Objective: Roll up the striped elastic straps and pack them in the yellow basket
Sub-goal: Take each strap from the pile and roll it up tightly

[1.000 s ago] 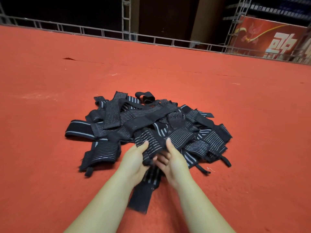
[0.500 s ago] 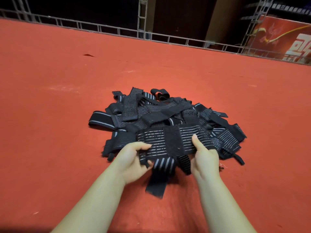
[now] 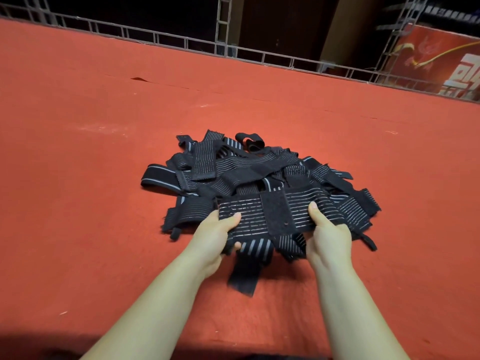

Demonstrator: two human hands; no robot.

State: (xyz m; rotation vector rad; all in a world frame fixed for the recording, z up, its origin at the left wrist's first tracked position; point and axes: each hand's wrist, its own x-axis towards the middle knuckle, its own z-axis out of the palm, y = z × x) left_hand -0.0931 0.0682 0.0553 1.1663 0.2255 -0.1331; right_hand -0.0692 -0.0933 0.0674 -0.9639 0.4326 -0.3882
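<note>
Item: striped elastic strap [image 3: 265, 215], black with pale stripes and a plain dark patch across its middle. Held stretched flat between both hands, just above the near edge of the pile.

Left hand [image 3: 217, 236]: grip closed on the strap's left end, thumb on top, fingers curled under. A second striped length [image 3: 255, 249] seemingly caught in the same grip, hanging down to the surface; whether part of the same strap or a separate one, impossible to tell.

Right hand [image 3: 328, 237]: grip closed on the strap's right end, thumb laid over the top face, fingers hidden beneath.

Pile of straps [image 3: 249, 167]: loose, overlapping, tangled; heaped on the red carpeted surface [image 3: 91, 178]. One small piece looped at the far edge [image 3: 250, 141]. None seen rolled.

Yellow basket: not in view; position unknown.

Background: metal truss railing [image 3: 181, 44] along the far edge of the carpet; red banner [image 3: 441, 66] at far right.

Step in hand, as judged: one strap separated from the heap and spread out, ready for rolling. Task at an early stage, nearly the whole pile unrolled.

Next move, as judged: strap freed from the hanging tail and neighbouring pieces, one end turned over on itself, then wound tightly and evenly towards the other end. Tension needed throughout, elastic being liable to spring loose.
</note>
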